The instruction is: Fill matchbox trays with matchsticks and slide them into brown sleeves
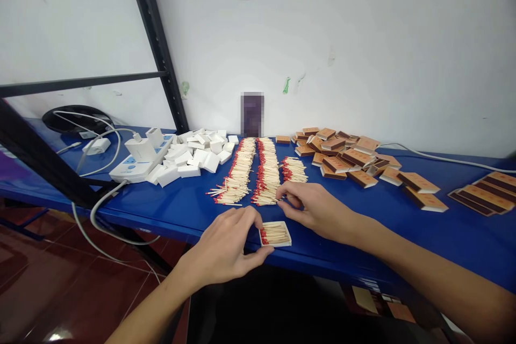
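Matches (278,233) lie in a small white tray (284,245), side by side, with their red heads at its left end. They cover most of the bottom, and the white walls show around them. The tray sits flat near the front edge of a blue table (185,212).

The left hand (231,242) is at the left end of the tray and pinches it, with the thumb on the near side and a finger on the far side. The right hand (312,207) is just past the tray, a bit to the right. Its thumb and first finger are close together by the near end of a long match row (268,172). I cannot tell if they pinch a match.

Past the tray and to the left is another long match row (238,172). Past it and to the right is a short match heap (295,170).

Farther past the tray, on the left, is a pile of white trays (197,153). They are too small to see what is inside. Past the tray, far to the right, is a pile of brown matchbox covers (346,153). Some have white showing at the ends. More flat brown covers (486,196) lie far to the right of the tray.
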`<action>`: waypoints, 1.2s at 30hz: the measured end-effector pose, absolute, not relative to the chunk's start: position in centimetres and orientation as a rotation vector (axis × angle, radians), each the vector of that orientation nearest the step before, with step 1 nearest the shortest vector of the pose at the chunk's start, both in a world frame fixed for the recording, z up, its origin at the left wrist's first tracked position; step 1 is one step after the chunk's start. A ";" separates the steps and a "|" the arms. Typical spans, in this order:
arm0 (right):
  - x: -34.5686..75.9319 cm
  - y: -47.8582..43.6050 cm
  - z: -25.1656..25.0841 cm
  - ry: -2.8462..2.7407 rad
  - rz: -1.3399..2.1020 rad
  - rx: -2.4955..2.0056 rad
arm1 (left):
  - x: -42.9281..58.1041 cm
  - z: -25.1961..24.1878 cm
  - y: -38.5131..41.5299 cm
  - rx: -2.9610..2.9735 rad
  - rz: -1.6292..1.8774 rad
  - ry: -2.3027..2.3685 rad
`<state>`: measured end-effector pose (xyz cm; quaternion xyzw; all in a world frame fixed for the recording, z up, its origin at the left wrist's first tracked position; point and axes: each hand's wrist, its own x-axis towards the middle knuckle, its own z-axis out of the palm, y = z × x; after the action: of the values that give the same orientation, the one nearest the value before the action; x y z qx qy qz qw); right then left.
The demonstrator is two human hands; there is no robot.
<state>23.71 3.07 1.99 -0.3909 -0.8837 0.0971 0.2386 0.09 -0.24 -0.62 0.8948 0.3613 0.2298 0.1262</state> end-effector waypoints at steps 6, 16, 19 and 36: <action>23.1 4.2 0.1 -2.457 0.102 -0.974 | 0.2 -0.6 -0.1 2.646 0.667 1.056; 22.4 4.7 -0.6 -2.456 0.081 -1.060 | 0.1 -0.3 0.0 2.641 0.609 0.966; 22.3 4.6 -0.7 -2.447 0.100 -1.058 | 0.1 -0.4 0.0 2.628 0.630 0.957; 22.7 4.1 0.1 -2.477 0.250 -1.053 | -0.1 -0.2 0.1 2.533 0.716 0.929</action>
<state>22.66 4.10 0.06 -0.3804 -0.8943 0.0902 0.2176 -0.11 0.14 -0.24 0.8936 0.3277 0.2527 0.1740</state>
